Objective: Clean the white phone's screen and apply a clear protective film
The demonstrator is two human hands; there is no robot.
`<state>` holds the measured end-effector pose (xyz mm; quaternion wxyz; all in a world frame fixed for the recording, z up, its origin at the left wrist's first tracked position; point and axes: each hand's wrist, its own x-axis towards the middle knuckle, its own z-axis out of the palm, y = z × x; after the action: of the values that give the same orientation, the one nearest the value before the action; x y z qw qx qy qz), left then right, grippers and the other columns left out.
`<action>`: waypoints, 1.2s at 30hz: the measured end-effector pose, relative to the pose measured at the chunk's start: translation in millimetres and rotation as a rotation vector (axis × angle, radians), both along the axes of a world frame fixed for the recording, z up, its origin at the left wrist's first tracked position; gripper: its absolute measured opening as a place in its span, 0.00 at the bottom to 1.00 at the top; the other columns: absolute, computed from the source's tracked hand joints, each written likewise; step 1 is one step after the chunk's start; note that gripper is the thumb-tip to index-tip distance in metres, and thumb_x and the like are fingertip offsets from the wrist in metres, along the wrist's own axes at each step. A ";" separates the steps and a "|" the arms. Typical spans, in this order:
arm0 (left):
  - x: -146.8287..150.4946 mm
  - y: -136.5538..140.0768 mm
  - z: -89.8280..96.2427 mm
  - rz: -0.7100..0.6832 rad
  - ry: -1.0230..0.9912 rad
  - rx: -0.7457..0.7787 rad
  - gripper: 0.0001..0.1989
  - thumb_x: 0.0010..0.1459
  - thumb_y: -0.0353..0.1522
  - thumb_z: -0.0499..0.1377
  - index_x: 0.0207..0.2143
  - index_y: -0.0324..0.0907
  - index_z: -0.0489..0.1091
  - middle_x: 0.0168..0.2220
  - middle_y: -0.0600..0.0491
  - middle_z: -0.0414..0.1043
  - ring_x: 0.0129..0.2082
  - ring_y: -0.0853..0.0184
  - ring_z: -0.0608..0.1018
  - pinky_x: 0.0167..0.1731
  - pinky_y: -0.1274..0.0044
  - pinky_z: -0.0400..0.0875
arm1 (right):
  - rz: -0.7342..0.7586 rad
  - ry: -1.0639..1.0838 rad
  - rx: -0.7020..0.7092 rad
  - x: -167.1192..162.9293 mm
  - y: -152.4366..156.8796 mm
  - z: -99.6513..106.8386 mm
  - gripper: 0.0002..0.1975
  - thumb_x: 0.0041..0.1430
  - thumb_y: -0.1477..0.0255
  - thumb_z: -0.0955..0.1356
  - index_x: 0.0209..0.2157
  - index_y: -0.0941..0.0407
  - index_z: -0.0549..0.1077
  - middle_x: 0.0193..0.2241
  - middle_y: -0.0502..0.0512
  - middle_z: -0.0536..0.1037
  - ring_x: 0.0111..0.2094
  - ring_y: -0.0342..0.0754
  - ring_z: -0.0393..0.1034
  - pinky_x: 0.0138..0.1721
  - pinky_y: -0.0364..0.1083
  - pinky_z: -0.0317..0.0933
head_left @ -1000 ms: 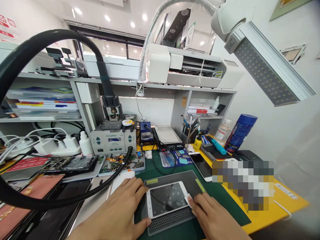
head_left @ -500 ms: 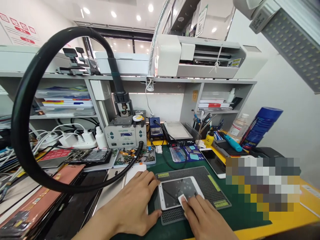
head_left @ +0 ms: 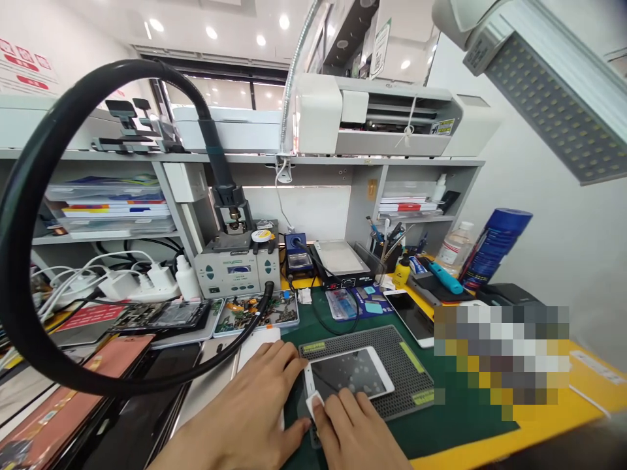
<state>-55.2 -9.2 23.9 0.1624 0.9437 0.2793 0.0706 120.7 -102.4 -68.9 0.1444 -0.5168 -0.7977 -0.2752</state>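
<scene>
1. Your left hand (head_left: 259, 401) is spread, its thumb well apart from the fingers; the fingertips reach the far-left corner of the white-framed phone (head_left: 345, 375), seemingly bracing it rather than gripping it.
2. Your right hand (head_left: 355, 427) is closed, pinching a small white pad (head_left: 314, 401) at the phone's near-left corner, beside your left thumb.
3. The phone lies flat, screen up, just beyond your right fingers. The grey perforated mat (head_left: 392, 352) beneath it likely keeps it from slipping.
4. Your right fingers cover part of the phone's near edge and some of the pad. You cannot tell how hard your left fingertips press.
5. Beyond and right of your right hand, a second phone (head_left: 410, 318) lies on the table (head_left: 455, 421), perhaps set aside to leave working room. Farther right, a pixelated patch hides whatever is there.
6. Left of your left hand, a black hose (head_left: 10, 222) loops up to the frame's edge and crosses in front of the stacked devices (head_left: 157, 391), whose near ends are cut off.
</scene>
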 end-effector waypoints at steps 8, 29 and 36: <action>6.6 -0.5 10.3 0.047 0.103 -0.049 0.23 0.53 0.37 0.59 0.52 0.42 0.70 0.50 0.44 0.68 0.54 0.51 0.70 0.57 0.60 0.63 | -0.029 0.044 -0.024 33.0 -14.1 8.1 0.12 0.68 0.68 0.65 0.49 0.59 0.71 0.30 0.53 0.75 0.30 0.49 0.68 0.31 0.47 0.59; 8.5 -2.7 14.4 0.092 0.099 -0.066 0.24 0.52 0.40 0.61 0.53 0.46 0.72 0.52 0.45 0.70 0.55 0.50 0.71 0.57 0.61 0.64 | -0.154 0.025 0.046 92.6 -39.4 20.4 0.17 0.70 0.78 0.54 0.48 0.62 0.70 0.35 0.62 0.73 0.33 0.53 0.70 0.31 0.49 0.66; 9.5 -4.4 16.7 0.103 0.102 -0.074 0.24 0.53 0.40 0.61 0.52 0.45 0.73 0.53 0.44 0.69 0.56 0.50 0.70 0.59 0.61 0.63 | -0.118 0.090 0.072 91.4 -38.6 28.2 0.17 0.73 0.71 0.55 0.46 0.59 0.73 0.35 0.62 0.76 0.33 0.54 0.74 0.30 0.48 0.69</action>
<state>-45.7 -13.5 40.7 0.1789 0.9239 0.3377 0.0204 212.1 -141.0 -40.6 0.1819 -0.5694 -0.7481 -0.2881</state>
